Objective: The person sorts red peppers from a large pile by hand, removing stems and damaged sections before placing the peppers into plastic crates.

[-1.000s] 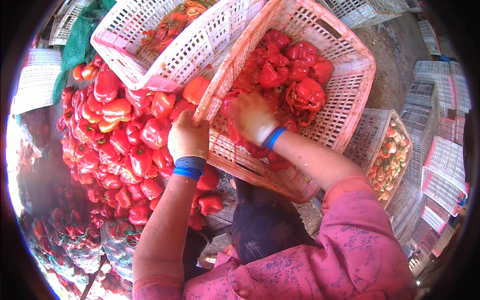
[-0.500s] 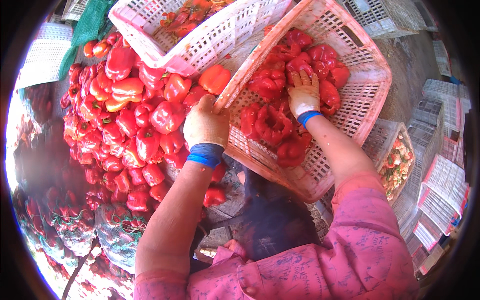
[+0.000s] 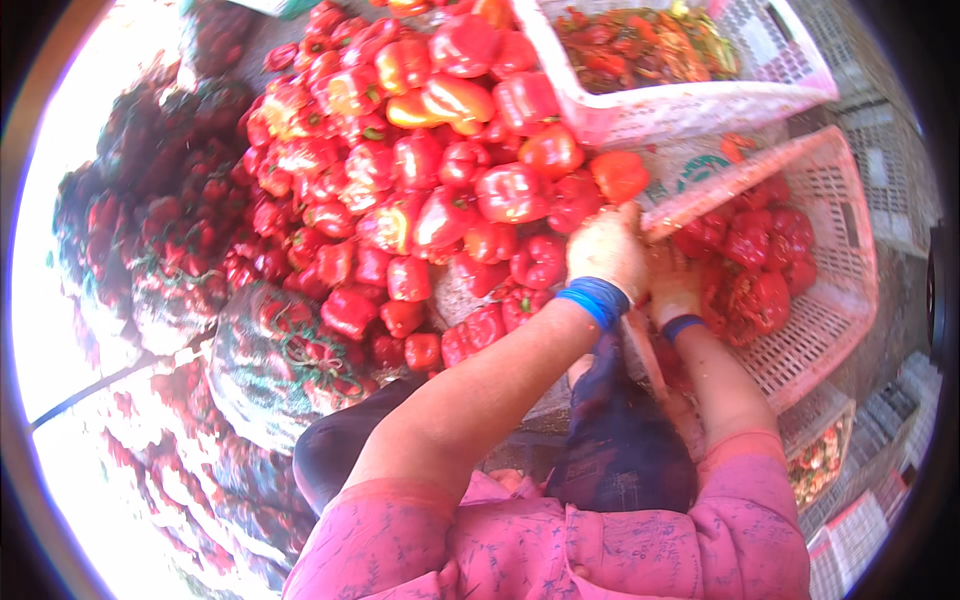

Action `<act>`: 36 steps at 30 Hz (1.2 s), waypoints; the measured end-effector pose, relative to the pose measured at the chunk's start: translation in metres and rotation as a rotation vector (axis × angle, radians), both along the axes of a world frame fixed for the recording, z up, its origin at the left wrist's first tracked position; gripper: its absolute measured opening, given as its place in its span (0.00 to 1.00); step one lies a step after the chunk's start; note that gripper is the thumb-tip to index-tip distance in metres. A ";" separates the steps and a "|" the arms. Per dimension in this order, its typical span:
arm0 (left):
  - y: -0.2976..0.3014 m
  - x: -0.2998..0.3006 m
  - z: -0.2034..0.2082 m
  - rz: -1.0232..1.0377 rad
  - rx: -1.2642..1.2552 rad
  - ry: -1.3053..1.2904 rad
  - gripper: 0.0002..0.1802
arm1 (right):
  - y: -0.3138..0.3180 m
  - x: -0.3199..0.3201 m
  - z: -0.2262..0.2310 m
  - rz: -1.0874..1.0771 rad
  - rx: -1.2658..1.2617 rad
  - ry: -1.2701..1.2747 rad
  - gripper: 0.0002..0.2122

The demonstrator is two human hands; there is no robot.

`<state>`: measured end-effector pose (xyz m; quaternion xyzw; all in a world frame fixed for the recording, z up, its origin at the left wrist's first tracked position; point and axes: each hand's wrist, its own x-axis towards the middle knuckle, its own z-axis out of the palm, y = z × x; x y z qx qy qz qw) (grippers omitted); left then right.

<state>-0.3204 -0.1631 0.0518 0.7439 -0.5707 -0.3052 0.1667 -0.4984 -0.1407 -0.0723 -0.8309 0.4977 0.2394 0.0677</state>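
Note:
At the near-left corner of a pink perforated plastic crate [image 3: 848, 235], my left hand [image 3: 607, 250] is closed on the rim. Inside that crate my right hand [image 3: 675, 288] lies low against the left wall, close to my left hand. Its fingers are blurred and partly hidden, so I cannot see whether they hold anything. Red bell peppers [image 3: 752, 238] rest in the crate to the right of that hand, several of them cored or split open. Both wrists carry blue bands. A large heap of glossy red bell peppers [image 3: 440, 215] spreads out left of the crate.
A second pink-white crate [image 3: 690, 115] with pepper scraps stands beyond. Mesh sacks of peppers [image 3: 265, 365] lie at the left. Right of my knee is a crate of pale pieces [image 3: 820, 460]. Grey crates [image 3: 880, 160] stack along the right. An orange-red pepper [image 3: 620, 177] sits by the rim.
My view has swung left, so the crates appear farther right. My right hand has drawn back from the peppers in the crate toward its left wall. My left hand stays on the rim.

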 end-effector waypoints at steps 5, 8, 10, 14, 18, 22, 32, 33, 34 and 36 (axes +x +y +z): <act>0.048 0.051 0.019 -0.077 -0.208 0.247 0.27 | -0.017 -0.001 0.000 -0.039 0.168 0.049 0.44; 0.087 0.102 0.017 -0.019 -0.315 -0.006 0.29 | -0.016 0.001 0.001 -0.031 0.150 0.074 0.41; 0.105 0.140 0.005 0.102 -0.229 -0.128 0.33 | -0.011 0.001 0.000 -0.007 0.139 0.093 0.35; 0.115 0.210 -0.026 0.434 -0.176 -0.334 0.40 | 0.002 -0.007 -0.003 0.061 0.064 0.108 0.23; 0.101 0.279 -0.050 0.556 0.015 -0.302 0.52 | 0.013 -0.025 -0.014 0.012 -0.016 -0.032 0.19; 0.061 0.319 -0.072 0.527 0.235 -0.105 0.52 | 0.020 -0.043 -0.023 0.043 -0.037 -0.104 0.21; 0.065 0.326 -0.065 0.609 0.082 0.364 0.39 | 0.010 0.062 0.183 -0.636 -0.367 -1.126 0.22; 0.071 0.326 -0.049 0.541 0.022 0.522 0.38 | 0.003 0.085 0.211 -0.628 -0.291 -1.220 0.22; 0.075 0.326 -0.030 0.464 -0.040 0.680 0.37 | -0.001 0.109 0.237 -0.552 -0.231 -1.330 0.22; 0.084 0.316 0.015 0.291 -0.225 0.747 0.37 | -0.003 0.161 0.273 -0.626 -0.073 -1.437 0.21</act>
